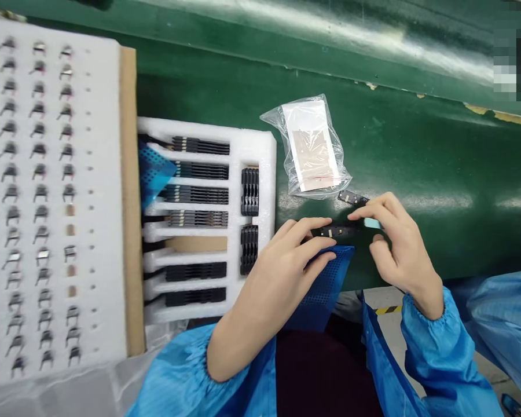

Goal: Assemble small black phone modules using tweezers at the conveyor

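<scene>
My left hand [297,252] is closed on a narrow black strip [339,231] with small pale and gold patches, pinching its left end between fingers and thumb. My right hand [395,243] reaches in from the other side. Its index fingertip touches the strip's right part, and its thumb stays apart below. A small light-teal piece [372,223] shows under the right fingers; what holds it is hidden. Just beyond the fingers lies a second black strip [352,198] on the green table [425,156]. Below my left fingers hangs a blue perforated sheet [327,284].
A clear plastic bag [313,145] with a white card lies farther back. To the left, a white foam tray [267,174] holds rows of black parts and another blue perforated sheet [154,174]. A large foam board [106,174] with many small clips overlaps its left side. Blue fabric [507,307] shows at right.
</scene>
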The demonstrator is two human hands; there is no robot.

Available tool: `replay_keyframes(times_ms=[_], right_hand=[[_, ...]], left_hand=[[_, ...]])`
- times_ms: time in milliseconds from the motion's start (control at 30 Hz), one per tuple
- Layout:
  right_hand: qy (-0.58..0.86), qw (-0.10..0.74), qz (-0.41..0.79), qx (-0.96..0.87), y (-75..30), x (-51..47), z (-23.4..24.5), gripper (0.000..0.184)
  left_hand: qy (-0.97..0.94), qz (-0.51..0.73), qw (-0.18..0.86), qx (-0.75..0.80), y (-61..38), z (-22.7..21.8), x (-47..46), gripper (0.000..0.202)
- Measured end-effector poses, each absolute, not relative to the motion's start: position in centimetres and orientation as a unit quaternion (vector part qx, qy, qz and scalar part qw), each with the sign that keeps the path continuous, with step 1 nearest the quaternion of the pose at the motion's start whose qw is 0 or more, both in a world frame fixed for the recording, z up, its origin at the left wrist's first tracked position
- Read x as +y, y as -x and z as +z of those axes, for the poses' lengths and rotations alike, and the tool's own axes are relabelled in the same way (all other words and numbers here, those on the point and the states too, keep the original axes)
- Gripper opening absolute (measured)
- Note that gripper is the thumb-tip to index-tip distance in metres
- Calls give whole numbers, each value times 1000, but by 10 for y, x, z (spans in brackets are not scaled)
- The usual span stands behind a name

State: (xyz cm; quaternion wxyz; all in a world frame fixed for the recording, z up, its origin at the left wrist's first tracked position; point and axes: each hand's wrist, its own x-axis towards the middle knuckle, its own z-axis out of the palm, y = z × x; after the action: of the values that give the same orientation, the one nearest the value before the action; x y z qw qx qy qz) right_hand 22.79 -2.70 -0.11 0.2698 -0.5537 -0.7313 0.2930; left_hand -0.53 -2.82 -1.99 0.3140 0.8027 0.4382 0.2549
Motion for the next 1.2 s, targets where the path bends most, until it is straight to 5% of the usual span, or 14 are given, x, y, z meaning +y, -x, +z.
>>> replay_keyframes(times_ms=[133,233,533,867,1100,1200], right_hand=[[563,168,321,-743,-228,-18,-1,18],[566,172,365,-719,-230,-12,-4,2],[637,327,342,-608,-244,-11,-3,10],[692,309,268,-595,-241,-3,-9,15],[547,400,497,-541,-242,-43,27,35],[530,395,496,-563,-235,-53,32,36]], left_hand=[[-811,248,301,436,3,-23,-28,15],[-813,244,304,433,3,-23,-28,16],[-810,248,307,435,3,-23,-26,17],[-784,286,341,432,7,-19,-28,11],[-739,298,429,427,13,-10,-26,10],[-731,300,434,432,12,-9,-26,13]])
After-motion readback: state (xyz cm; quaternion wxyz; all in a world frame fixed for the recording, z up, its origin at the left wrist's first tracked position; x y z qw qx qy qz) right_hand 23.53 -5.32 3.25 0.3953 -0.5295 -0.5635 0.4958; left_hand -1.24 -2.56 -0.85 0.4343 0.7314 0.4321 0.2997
